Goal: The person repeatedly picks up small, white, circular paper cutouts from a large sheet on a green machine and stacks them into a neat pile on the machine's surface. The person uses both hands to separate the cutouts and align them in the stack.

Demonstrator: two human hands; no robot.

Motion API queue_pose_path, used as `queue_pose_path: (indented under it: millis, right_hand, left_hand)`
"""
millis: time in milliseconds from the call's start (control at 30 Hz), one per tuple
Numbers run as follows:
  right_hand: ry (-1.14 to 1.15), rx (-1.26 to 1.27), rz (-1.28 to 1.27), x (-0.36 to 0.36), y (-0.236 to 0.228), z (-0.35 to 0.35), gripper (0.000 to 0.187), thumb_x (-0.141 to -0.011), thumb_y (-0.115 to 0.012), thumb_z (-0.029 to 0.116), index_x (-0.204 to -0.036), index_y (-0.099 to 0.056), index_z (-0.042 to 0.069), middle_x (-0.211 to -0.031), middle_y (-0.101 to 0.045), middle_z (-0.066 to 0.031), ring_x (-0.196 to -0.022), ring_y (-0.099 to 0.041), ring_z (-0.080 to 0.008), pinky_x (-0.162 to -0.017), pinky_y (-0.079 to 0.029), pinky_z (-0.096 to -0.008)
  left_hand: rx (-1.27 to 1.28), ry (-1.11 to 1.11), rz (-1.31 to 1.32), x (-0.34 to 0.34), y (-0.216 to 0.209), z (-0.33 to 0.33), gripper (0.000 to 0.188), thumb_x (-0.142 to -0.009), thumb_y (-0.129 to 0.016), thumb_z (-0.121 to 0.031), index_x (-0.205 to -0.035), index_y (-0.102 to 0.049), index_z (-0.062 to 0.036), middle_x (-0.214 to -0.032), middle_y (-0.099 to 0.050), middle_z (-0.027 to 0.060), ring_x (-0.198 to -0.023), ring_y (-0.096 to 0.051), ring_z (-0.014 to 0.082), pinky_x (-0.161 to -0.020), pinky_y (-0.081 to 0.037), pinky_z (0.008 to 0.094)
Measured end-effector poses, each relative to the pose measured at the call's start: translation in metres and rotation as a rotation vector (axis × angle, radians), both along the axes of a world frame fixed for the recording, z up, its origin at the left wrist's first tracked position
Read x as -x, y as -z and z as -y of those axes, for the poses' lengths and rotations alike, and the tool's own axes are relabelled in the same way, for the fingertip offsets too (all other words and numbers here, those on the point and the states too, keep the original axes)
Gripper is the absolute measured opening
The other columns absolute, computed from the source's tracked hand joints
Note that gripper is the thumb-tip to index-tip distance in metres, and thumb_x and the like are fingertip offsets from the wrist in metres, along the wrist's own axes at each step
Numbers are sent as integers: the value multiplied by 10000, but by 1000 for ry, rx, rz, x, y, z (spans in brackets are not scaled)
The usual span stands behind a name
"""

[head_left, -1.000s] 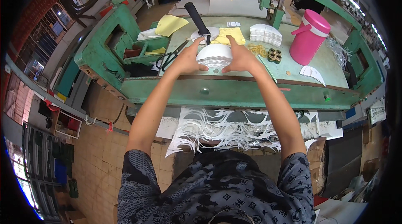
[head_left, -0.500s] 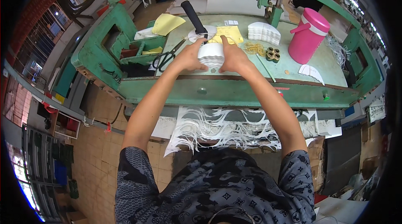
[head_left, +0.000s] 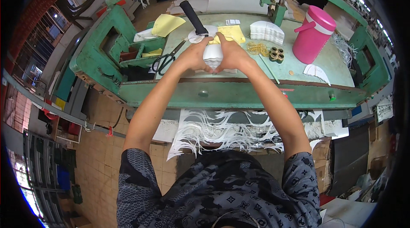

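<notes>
A stack of white curved cut pieces (head_left: 212, 54) stands near the front edge of the green worktable, between my two hands. My left hand (head_left: 195, 56) closes on its left side and my right hand (head_left: 232, 55) on its right, so much of the stack is hidden. Just beyond my fingers lie a yellow paper sheet (head_left: 232, 33) and a white disc (head_left: 197, 37) beneath a black-handled tool (head_left: 193, 18). Black-handled scissors (head_left: 164, 62) rest to the left of my left hand.
Another white stack (head_left: 267, 32) stands at the back. Rubber bands (head_left: 258, 49), small spools (head_left: 276, 55), a thin green stick (head_left: 269, 69) and a pink jug (head_left: 314, 35) occupy the right. White offcuts (head_left: 222, 130) hang below the table's green front rail (head_left: 239, 93).
Both hands have come closer together around the white stack, and less of it shows between them. The whole view has shifted slightly.
</notes>
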State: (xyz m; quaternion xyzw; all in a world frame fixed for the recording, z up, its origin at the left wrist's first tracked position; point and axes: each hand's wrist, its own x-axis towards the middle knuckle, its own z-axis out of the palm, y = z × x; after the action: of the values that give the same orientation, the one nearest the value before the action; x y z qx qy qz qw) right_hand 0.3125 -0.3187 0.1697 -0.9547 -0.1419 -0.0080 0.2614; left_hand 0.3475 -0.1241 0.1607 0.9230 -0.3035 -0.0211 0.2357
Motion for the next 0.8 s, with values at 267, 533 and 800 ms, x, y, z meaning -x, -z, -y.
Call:
queue_pose_path:
  millis: [267,533,800]
  right_hand:
    - [12,55,-47,-12,0,-10,1259,-499,-978,30,-1571,-322,-20,-1214,-696,-309,-1174,-676,-443,-992,-572,-464]
    - [-46,-132,94,23,-15,3,1261,-516,-1014,127,-1574,-340,2,-1415,-575,-307,-1341,-556,-444,-1120,-479,-457]
    - [52,-641,58,222,147,55,584,-756,-940,231,-1222,-673,1,-1106,-738,-163,-1027,-726,-306,-906,-564,-403]
  left_hand:
    - [-64,34,-54,-17,1,10,1201,-479,-1017,-165,-1519,-432,-30,-1370,-644,253,-1284,-610,403,-1096,-478,422]
    - [17,10,94,19,-36,1,1220,-457,-1022,-136,-1527,-447,-34,-1388,-642,235,-1315,-598,392,-1111,-473,420]
    - [288,-14,-550,206,109,-39,568,-783,-899,-354,-1223,-713,-47,-1091,-732,149,-1008,-703,290,-919,-547,405]
